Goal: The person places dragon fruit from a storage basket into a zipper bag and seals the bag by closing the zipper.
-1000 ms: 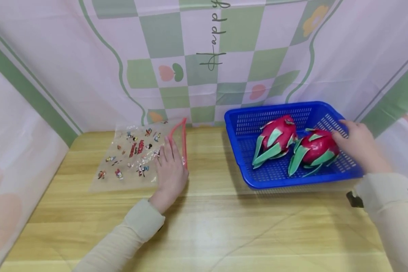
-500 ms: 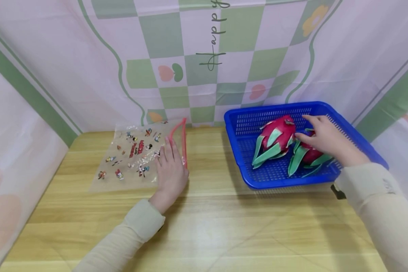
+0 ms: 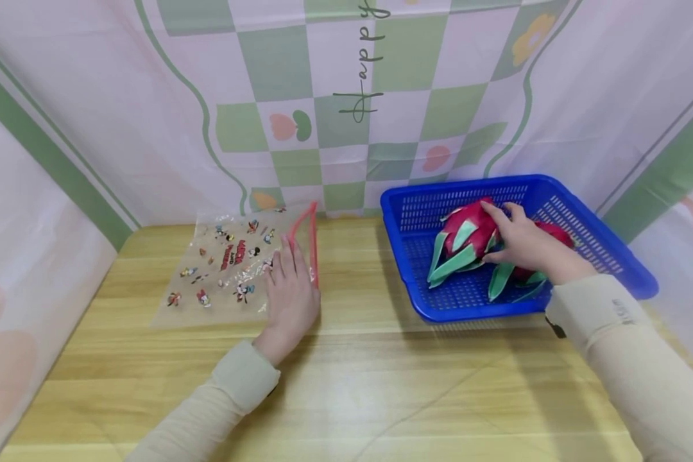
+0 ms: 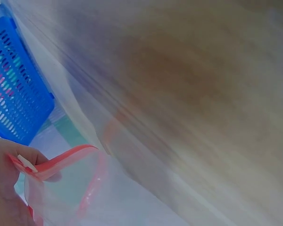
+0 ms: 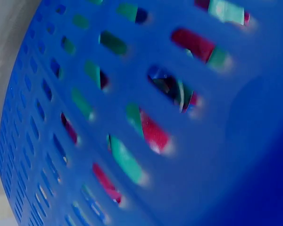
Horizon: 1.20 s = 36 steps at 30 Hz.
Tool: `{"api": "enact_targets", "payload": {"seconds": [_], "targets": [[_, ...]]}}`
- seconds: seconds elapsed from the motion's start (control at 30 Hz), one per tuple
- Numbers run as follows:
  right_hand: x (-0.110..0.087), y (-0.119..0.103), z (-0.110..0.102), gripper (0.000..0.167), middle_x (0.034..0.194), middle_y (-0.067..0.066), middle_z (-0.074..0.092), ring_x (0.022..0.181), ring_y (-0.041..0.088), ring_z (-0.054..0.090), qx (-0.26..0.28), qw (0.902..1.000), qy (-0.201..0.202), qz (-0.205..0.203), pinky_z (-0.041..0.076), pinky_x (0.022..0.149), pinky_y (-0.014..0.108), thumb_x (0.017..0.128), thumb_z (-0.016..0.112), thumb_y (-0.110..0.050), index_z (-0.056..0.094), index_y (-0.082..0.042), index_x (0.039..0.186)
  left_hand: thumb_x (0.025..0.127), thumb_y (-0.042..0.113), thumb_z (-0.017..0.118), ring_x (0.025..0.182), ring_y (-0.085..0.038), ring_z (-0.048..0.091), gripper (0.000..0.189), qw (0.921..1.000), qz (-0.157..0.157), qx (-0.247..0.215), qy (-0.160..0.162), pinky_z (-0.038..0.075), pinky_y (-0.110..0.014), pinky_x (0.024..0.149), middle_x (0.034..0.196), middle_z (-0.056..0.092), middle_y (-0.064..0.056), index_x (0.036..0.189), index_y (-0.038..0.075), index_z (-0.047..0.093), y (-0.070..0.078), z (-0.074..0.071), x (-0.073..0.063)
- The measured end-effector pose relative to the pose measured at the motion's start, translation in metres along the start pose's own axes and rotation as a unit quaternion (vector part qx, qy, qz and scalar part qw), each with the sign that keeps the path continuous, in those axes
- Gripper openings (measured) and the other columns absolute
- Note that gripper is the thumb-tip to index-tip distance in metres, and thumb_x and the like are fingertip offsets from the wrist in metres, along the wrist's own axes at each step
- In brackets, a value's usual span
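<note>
- Clear plastic zip bag (image 3: 225, 269) on your left: thin, shiny film printed with little cartoon figures and red lettering, flat across the table, its red zip edge gaping into a narrow V.
- Over on your right, a blue plastic basket (image 3: 479, 314), rectangular, slotted all round, holds 2 dragon fruits.
- The left dragon fruit (image 3: 472, 224) shows bright red skin and long, flat green scales; the right dragon fruit (image 3: 556, 234), just beside it, looks the same, mostly under your hand.
- Your left hand (image 3: 291, 298) lies palm down on the bag by that red edge, fingers straight and side by side; whether your thumb pinches the film, I cannot tell.
- Your right hand (image 3: 528, 240) arches over the basket, thumb and fingers apart, straddling the right side of the left dragon fruit; I cannot tell how firmly they touch.
- A white slider (image 4: 27, 164) sits on the zip in your left wrist view.
- Pale wood-grain table (image 3: 346, 385) below, checkered "Happy" curtain (image 3: 346, 122) behind.
- In your right wrist view, the basket wall blocks nearly everything: just red and green patches through the slots.
</note>
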State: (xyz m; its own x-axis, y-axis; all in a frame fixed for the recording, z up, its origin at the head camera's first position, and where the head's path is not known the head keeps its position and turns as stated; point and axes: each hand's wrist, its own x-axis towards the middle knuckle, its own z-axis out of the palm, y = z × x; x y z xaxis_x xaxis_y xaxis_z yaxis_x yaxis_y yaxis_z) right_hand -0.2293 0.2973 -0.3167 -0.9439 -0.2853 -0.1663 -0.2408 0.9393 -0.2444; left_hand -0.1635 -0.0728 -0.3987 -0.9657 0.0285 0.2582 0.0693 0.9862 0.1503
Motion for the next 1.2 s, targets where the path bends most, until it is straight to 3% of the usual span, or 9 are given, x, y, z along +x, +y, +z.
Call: {"api": "enact_targets", "payload": {"seconds": [0.17, 0.4, 0.53, 0.8, 1.2], "targets": [[0.005, -0.004, 0.006, 0.1, 0.141, 0.049, 0.004, 0.118, 0.072, 0.029, -0.004, 1.0, -0.001, 0.001, 0.039, 0.088, 0.073, 0.081, 0.074, -0.015, 0.003, -0.001, 0.15, 0.088, 0.024, 0.065, 0.137, -0.047, 0.032, 0.089, 1.0, 0.003, 0.002, 0.007, 0.029, -0.059, 0.113, 0.157, 0.009, -0.026, 0.149, -0.007, 0.01, 0.0, 0.0, -0.001], [0.009, -0.009, 0.012, 0.093, 0.143, 0.049, 0.0, 0.123, 0.073, 0.018, 0.006, 0.9997, -0.01, 0.022, 0.031, 0.094, 0.076, 0.081, 0.072, -0.011, 0.009, 0.003, 0.148, 0.087, 0.023, 0.065, 0.137, -0.047, 0.032, 0.089, 0.9999, 0.002, 0.0, 0.012, 0.029, -0.059, 0.113, 0.157, 0.009, -0.027, 0.149, -0.008, 0.009, -0.001, 0.002, -0.001], [0.01, -0.009, 0.015, 0.089, 0.141, 0.051, 0.002, 0.123, 0.072, 0.018, 0.003, 0.9997, 0.003, 0.022, 0.029, 0.097, 0.075, 0.082, 0.072, -0.012, 0.013, 0.006, 0.145, 0.088, 0.022, 0.063, 0.138, -0.047, 0.03, 0.087, 1.0, -0.001, -0.009, 0.003, 0.027, -0.059, 0.114, 0.158, 0.007, -0.026, 0.15, -0.007, 0.008, -0.001, 0.003, 0.0], [0.011, -0.007, 0.017, 0.089, 0.136, 0.05, 0.016, 0.118, 0.067, 0.032, -0.006, 0.999, 0.034, 0.029, 0.038, 0.093, 0.072, 0.082, 0.073, -0.016, 0.016, 0.002, 0.147, 0.089, 0.024, 0.063, 0.138, -0.047, 0.03, 0.087, 1.0, -0.001, -0.005, 0.0, 0.027, -0.058, 0.114, 0.158, 0.008, -0.026, 0.15, -0.007, 0.008, -0.001, 0.003, -0.002], [0.01, 0.0, 0.024, 0.093, 0.132, 0.049, 0.02, 0.117, 0.066, 0.03, -0.034, 0.9969, 0.069, 0.013, 0.039, 0.087, 0.073, 0.076, 0.078, -0.017, 0.02, 0.0, 0.146, 0.09, 0.023, 0.061, 0.14, -0.046, 0.027, 0.086, 0.9996, -0.011, -0.022, -0.015, 0.023, -0.058, 0.116, 0.159, 0.005, -0.024, 0.15, -0.005, 0.006, 0.001, 0.005, 0.0]]}}
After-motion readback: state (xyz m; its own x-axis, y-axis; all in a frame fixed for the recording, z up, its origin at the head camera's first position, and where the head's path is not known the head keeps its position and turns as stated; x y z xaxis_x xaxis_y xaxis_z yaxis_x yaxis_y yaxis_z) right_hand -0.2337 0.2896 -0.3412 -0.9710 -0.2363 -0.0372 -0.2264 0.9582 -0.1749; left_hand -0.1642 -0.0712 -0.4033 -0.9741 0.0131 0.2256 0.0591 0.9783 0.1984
